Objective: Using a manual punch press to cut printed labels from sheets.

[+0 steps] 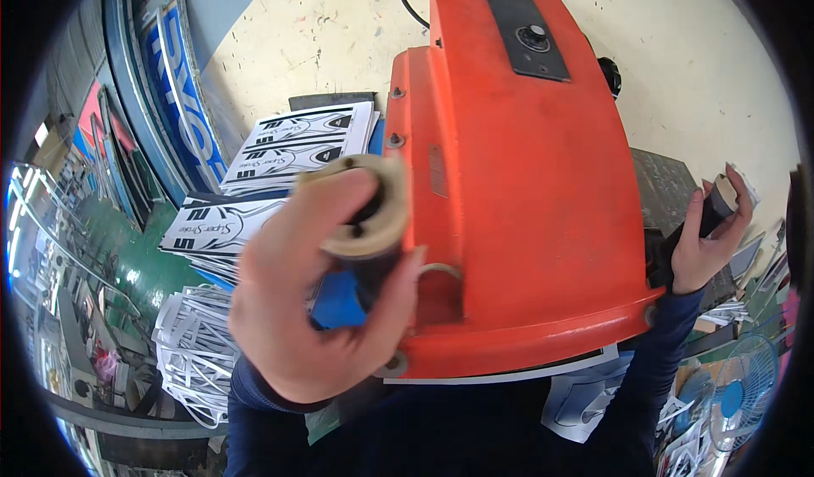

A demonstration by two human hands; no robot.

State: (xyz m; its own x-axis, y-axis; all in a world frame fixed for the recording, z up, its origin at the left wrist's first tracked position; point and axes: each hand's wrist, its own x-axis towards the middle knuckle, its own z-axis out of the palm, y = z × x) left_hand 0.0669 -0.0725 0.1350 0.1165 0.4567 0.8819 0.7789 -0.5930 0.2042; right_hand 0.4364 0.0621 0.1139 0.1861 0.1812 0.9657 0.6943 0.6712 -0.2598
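Dark cylindrical grip with a cream, ring-shaped end point(392, 223): sighted at the left edge of the large orange-red painted machine head point(543, 206). It is enclosed by the left hand point(292, 307), one finger laid over the ring, the thumb set against the dark side. A second dark grip with a pale tan end point(721, 206) is held at the machine's far right by the right hand point(705, 258), thumb and fingers placed on opposite sides.

Handling, as judged: both grips are probably stiff and hard to damage; little squeezing should be needed. A smooth, rounded side could turn or slip in a dry palm, so hold is best taken around the dark body, just below the pale end, with the thumb opposed to the fingers. Whether the left grip is fixed to the machine cannot be told, the near hand being blurred; its weight is therefore left unjudged.

Beside the machine, on the left, black-and-white printed sheets point(288, 156) are stacked; lower down, thin white paper strips point(193, 341) are heaped, apparently light and limp.
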